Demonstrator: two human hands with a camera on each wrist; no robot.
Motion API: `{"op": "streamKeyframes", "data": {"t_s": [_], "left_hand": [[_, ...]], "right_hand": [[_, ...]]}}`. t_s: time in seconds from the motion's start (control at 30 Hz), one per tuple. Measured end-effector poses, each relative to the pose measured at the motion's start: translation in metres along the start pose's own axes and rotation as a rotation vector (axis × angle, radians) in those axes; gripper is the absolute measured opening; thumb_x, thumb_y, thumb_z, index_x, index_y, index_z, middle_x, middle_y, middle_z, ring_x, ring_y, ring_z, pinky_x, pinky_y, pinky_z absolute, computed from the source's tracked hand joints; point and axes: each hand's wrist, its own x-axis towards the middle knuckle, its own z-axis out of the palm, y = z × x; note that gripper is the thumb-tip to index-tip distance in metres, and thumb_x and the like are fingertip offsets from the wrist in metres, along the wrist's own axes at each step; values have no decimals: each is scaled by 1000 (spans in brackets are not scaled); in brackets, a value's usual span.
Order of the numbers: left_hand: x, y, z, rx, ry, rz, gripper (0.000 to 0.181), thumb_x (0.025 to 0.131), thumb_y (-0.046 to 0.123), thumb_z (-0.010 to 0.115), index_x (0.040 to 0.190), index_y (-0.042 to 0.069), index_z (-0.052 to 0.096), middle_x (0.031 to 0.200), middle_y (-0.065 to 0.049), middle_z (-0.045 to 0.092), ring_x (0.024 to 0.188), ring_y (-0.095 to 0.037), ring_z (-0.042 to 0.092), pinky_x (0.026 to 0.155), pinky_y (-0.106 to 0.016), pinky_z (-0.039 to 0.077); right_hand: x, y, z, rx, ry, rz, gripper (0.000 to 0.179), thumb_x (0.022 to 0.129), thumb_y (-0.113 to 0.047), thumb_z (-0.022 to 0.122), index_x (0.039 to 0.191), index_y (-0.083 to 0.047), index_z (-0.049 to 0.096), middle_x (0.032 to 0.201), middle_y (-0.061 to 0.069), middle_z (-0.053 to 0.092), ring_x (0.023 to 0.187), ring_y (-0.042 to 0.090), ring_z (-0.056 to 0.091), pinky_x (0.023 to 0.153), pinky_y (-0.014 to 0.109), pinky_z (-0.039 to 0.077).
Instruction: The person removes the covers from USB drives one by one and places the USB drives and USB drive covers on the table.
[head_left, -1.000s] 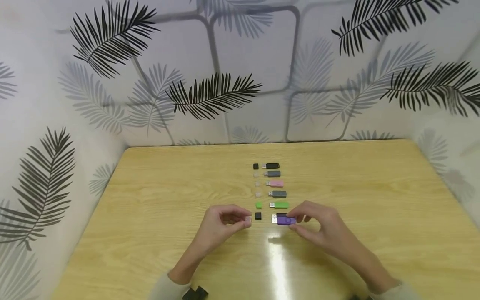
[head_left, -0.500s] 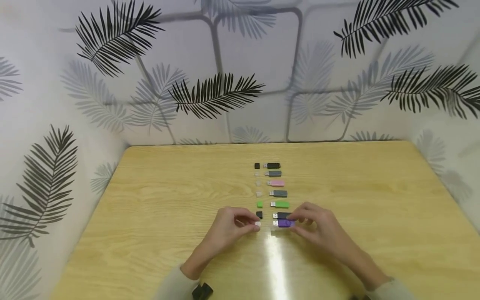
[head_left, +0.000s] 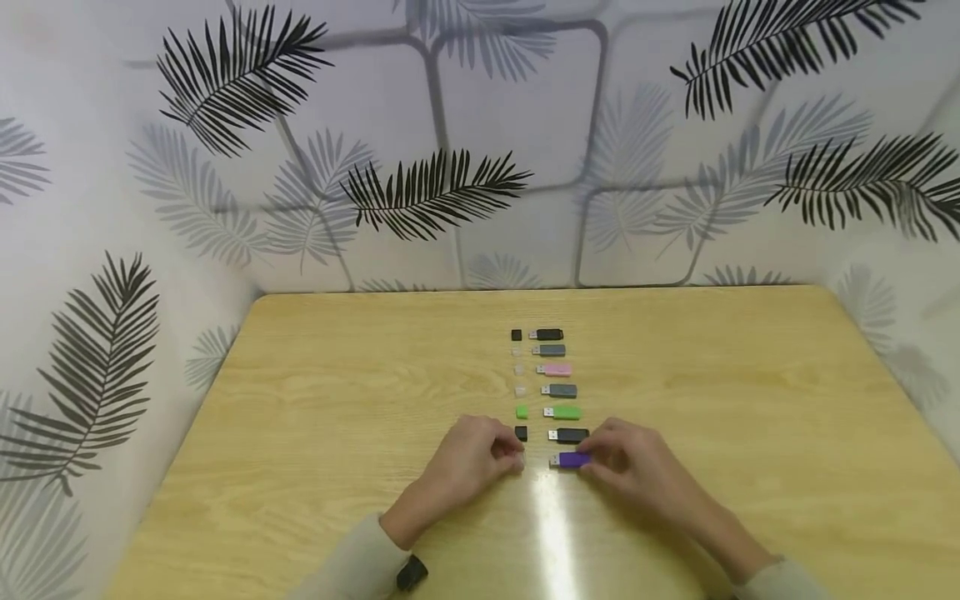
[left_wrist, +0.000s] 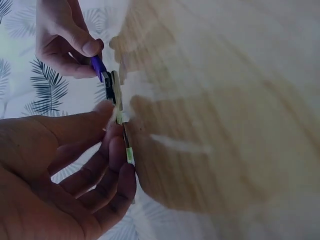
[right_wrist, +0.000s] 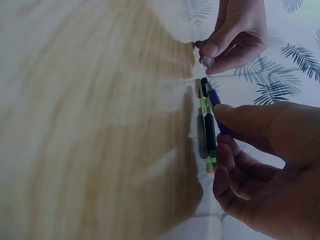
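My right hand (head_left: 637, 460) pinches a purple USB stick (head_left: 573, 460) by its right end, metal plug toward the left, at the near end of a column of sticks. Between left thumb and fingertips is a small clear cap (right_wrist: 207, 62), partly hidden; that left hand (head_left: 471, 454) is low over the wood, left of the purple stick. Just beyond the hands lie a black USB stick (head_left: 572, 435) and a black cap (head_left: 521, 433). A green stick (head_left: 566, 412) and a green cap (head_left: 522, 412) follow behind them. Whether the purple stick touches the table I cannot tell.
Farther back on the wooden table (head_left: 337, 375) continue a grey stick (head_left: 562, 391), a pink stick (head_left: 557, 370), another grey stick (head_left: 553, 351) and a black stick (head_left: 550, 334). Small caps line up to their left. A leaf-patterned backdrop (head_left: 517, 233) rises behind the table's far edge.
Both hands have come nearer the person, the left one also moving right. The purple stick, earlier partly over the black one, now sits apart on its near side. The clear cap moved with the left hand.
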Motion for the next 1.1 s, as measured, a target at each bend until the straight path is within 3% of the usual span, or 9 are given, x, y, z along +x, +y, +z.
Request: {"op": "streamKeyframes", "data": {"t_s": [0.17,0.57,0.77,0.97,1.1], "left_hand": [[2,1,2,67,6,-11,7,87,12,83,94,10,81,84,7,70,73,-1,59,67,-18,51],[2,5,5,95,-2,5,11,86,13,85,95,10,80,86,5,70,76,-4,60,69,-18,51],[0,5,6,113,15,21,11,84,13,86,93,10,79,87,3,70,77,-6,60,69,-19,51],[-3,2,4,43,7,-6,11,88,15,83,96,9,78,88,5,71,78,-3,61,70,-19,53],[-5,-5,-3,-29,23,-4,9,94,16,77,99,8,78,90,4,72,78,-3,63,71,-20,54]], "right_hand": [[0,0,0,-7,-42,34,18,84,-12,84,100,-17,78,95,-12,68,87,6,62,79,26,55],[-3,-1,-2,-20,-53,52,17,83,-9,84,98,-15,78,91,-10,67,79,5,57,69,23,51],[-3,-3,0,-35,-49,63,17,83,-10,84,97,-17,77,91,-10,65,80,6,57,69,23,51],[-4,0,0,-15,-37,65,17,85,-12,83,99,-17,77,93,-11,67,82,5,61,73,24,54],[-3,5,-5,11,46,26,18,87,-12,82,104,-13,76,93,-10,70,82,5,64,73,25,57]]}}
